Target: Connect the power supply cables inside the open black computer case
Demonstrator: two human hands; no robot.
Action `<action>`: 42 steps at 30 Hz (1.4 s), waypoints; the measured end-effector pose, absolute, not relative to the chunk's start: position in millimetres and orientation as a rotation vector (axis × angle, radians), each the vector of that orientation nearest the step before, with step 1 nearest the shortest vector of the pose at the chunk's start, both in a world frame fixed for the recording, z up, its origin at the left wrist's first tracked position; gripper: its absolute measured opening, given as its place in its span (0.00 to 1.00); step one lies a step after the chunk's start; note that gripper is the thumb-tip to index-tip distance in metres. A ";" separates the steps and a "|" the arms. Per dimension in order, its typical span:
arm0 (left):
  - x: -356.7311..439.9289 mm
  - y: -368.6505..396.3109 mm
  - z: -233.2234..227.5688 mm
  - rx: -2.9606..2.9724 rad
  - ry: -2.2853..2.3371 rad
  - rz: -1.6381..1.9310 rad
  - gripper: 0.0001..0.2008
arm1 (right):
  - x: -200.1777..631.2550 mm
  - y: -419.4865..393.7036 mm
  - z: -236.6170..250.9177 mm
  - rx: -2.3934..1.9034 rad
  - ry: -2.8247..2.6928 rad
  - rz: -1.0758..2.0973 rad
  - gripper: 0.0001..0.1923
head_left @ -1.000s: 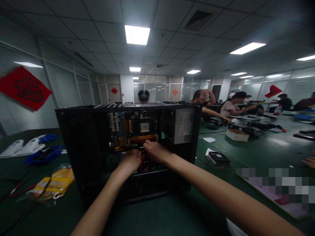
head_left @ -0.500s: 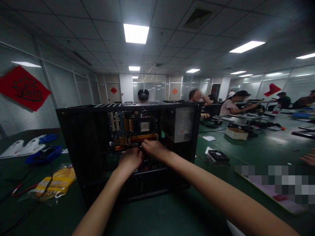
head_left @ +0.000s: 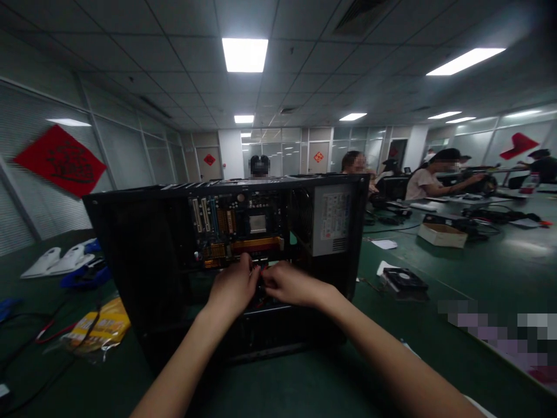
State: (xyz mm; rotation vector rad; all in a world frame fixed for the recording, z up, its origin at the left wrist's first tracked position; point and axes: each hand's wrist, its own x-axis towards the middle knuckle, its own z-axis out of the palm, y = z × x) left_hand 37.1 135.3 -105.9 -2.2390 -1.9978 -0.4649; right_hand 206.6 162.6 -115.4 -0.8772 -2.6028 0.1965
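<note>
An open black computer case (head_left: 143, 194) stands in front of me with its open side facing me. Inside it are the motherboard (head_left: 237, 212), with a square metal-topped processor (head_left: 258, 223), and a silver power supply (head_left: 334, 220) at upper right. My left hand (head_left: 232, 284) is closed, fingertips pinched, below the board's yellow and red memory slots (head_left: 256, 245). Right beside it my right hand (head_left: 291, 283) is closed too, fingers curled. Red and dark wires (head_left: 257, 273) show between the two sets of fingertips; their ends are hidden.
On the green table (head_left: 270, 386) lie white gloves (head_left: 50, 262), a blue tray (head_left: 85, 277) and a yellow plastic packet (head_left: 102, 328) to the left. A black fan (head_left: 404, 280) and an open cardboard box (head_left: 442, 235) are at right. Other people sit farther back.
My right hand has moved down and slightly right, now level with my left hand. The left hand has turned a little, thumb side up. The view has shifted slightly.
</note>
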 end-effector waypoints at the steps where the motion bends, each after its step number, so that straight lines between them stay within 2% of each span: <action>1: 37.0 135.2 -106.3 -2.281 -1.974 -0.462 0.12 | 205.8 164.0 -116.5 -0.863 -2.609 0.228 0.06; 8: 35.2 134.8 -106.6 -2.419 -1.788 -0.375 0.07 | 206.9 169.3 -119.4 -0.829 -2.599 0.273 0.08; 14: 42.5 128.2 -100.7 -2.275 -1.773 -0.214 0.13 | 207.3 164.9 -115.5 -0.863 -2.617 0.202 0.07; 18: 43.6 127.0 -99.0 -2.236 -1.797 -0.249 0.16 | 208.6 164.1 -117.2 -1.097 -2.582 0.157 0.12; 23: 40.7 129.9 -101.6 -2.252 -1.798 -0.282 0.16 | 210.5 166.1 -119.0 -1.425 -2.653 0.354 0.20; 27: 38.6 132.8 -102.4 -2.279 -1.810 -0.360 0.18 | 207.9 167.0 -118.3 -1.128 -2.486 0.452 0.13; 33: 40.8 125.7 -86.6 -2.491 -1.869 -0.779 0.19 | 200.6 166.4 -111.5 -0.862 -2.079 0.569 0.04; 36: 36.6 114.4 -71.3 -2.529 -1.770 -0.830 0.22 | 201.1 164.6 -107.1 -0.652 -1.854 0.706 0.04; 39: 24.3 103.2 -56.4 -2.584 -1.543 -0.758 0.28 | 202.7 162.7 -105.4 -0.452 -1.728 0.782 0.08; 42: 9.7 97.1 -45.2 -2.499 -1.415 -0.538 0.18 | 203.2 161.9 -106.7 -0.303 -1.722 0.783 0.12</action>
